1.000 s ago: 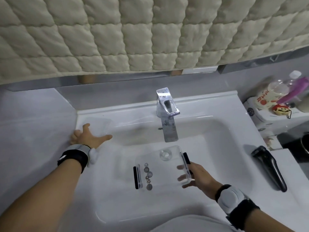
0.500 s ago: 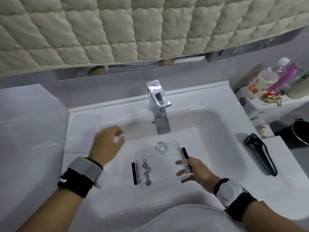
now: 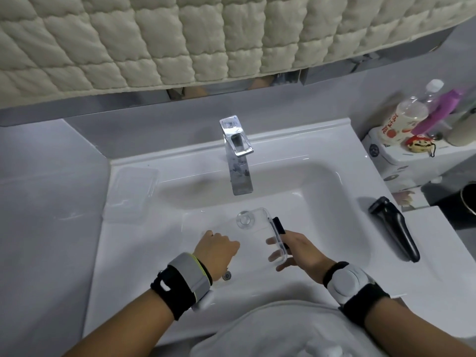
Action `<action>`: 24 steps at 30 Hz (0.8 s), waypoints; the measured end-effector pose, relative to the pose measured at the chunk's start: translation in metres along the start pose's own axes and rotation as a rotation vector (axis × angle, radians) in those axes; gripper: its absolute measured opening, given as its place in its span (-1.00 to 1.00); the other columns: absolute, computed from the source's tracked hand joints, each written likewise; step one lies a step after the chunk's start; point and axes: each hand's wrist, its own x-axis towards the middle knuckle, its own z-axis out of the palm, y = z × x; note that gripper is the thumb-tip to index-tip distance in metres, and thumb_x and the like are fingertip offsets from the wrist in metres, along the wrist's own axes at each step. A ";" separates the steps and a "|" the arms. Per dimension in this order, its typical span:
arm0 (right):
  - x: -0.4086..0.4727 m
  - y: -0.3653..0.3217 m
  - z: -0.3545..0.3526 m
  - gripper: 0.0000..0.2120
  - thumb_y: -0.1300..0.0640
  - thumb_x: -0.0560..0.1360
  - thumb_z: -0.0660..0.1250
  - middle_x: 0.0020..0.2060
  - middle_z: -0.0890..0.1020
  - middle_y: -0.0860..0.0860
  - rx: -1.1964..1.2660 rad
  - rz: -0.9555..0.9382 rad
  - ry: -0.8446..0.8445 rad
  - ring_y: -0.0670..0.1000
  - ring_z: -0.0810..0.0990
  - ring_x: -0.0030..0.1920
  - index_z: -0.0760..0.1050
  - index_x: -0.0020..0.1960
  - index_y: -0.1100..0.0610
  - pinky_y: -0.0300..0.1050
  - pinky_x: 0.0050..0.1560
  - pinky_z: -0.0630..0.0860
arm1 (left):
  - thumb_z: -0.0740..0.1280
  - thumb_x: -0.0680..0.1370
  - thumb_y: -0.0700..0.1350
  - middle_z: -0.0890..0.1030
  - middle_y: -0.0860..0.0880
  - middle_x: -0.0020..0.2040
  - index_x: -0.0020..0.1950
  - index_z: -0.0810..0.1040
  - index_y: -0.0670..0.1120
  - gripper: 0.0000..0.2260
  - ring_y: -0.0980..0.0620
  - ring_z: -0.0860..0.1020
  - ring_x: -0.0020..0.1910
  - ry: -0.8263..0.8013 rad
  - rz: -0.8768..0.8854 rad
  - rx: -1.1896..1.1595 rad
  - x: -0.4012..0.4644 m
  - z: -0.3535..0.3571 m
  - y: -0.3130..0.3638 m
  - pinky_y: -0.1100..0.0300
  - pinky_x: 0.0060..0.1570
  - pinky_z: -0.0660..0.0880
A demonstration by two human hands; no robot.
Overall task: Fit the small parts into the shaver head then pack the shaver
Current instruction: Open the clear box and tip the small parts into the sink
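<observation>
Over the sink (image 3: 322, 181), the clear box (image 3: 260, 228) is gripped by the right hand (image 3: 298, 249); left hand (image 3: 216, 253) fingers are hidden above the small parts (image 3: 226, 276). Shaver (image 3: 394, 228), at three o'clock, remains unfitted and unpacked.

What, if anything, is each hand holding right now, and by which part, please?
The right hand grips the clear plastic box by its right-hand end, beside the black latch. The left hand reaches into the box; whether it pinches a part cannot be told.
</observation>
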 end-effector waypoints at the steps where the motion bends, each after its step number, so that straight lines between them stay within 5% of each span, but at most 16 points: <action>1: 0.000 -0.001 0.001 -0.65 0.01 0.68 0.15 0.09 0.62 0.26 -0.004 -0.002 -0.004 0.17 0.67 -0.05 0.56 0.16 0.27 0.04 -0.18 0.67 | 0.29 0.50 -0.20 0.59 -0.04 0.02 0.15 0.45 -0.06 -0.77 -0.10 0.52 0.02 -0.007 -0.003 0.002 0.000 0.001 0.000 0.09 0.09 0.30; 8: -0.001 -0.002 -0.002 -0.71 0.09 0.68 0.14 0.15 0.61 0.21 -0.010 -0.033 -0.014 0.15 0.66 -0.07 0.55 0.13 0.26 0.11 -0.15 0.67 | 0.26 0.56 -0.17 0.63 -0.05 -0.01 0.03 0.53 -0.05 -0.90 -0.08 0.48 0.05 -0.075 0.034 0.025 0.001 0.003 0.004 0.12 0.04 0.27; 14: 0.001 0.001 -0.004 -0.67 0.05 0.68 0.13 0.12 0.61 0.17 -0.061 -0.057 -0.005 0.08 0.67 -0.14 0.56 0.09 0.26 0.09 -0.19 0.67 | 0.20 0.59 -0.08 0.59 -0.06 0.07 0.15 0.50 -0.06 -0.82 -0.10 0.48 0.09 -0.125 0.069 -0.089 0.001 0.002 0.002 0.08 0.14 0.28; 18: 0.000 0.001 -0.005 -0.66 0.02 0.69 0.13 0.12 0.61 0.17 -0.087 -0.073 0.010 0.07 0.68 -0.16 0.57 0.07 0.22 0.05 -0.22 0.67 | 0.14 0.58 -0.10 0.38 0.11 -0.25 0.05 0.58 -0.02 -0.78 -0.01 0.43 -0.20 -0.122 0.116 -0.179 0.000 -0.001 0.000 0.07 0.18 0.33; 24: 0.000 -0.001 -0.003 -0.68 0.11 0.67 0.12 0.14 0.59 0.24 -0.100 -0.058 0.021 0.09 0.66 -0.16 0.55 0.09 0.32 0.06 -0.23 0.64 | 0.15 0.62 0.02 0.48 0.02 0.09 0.16 0.60 0.09 -0.75 -0.04 0.55 -0.07 -0.094 0.143 -0.216 -0.005 -0.001 0.001 0.14 0.07 0.30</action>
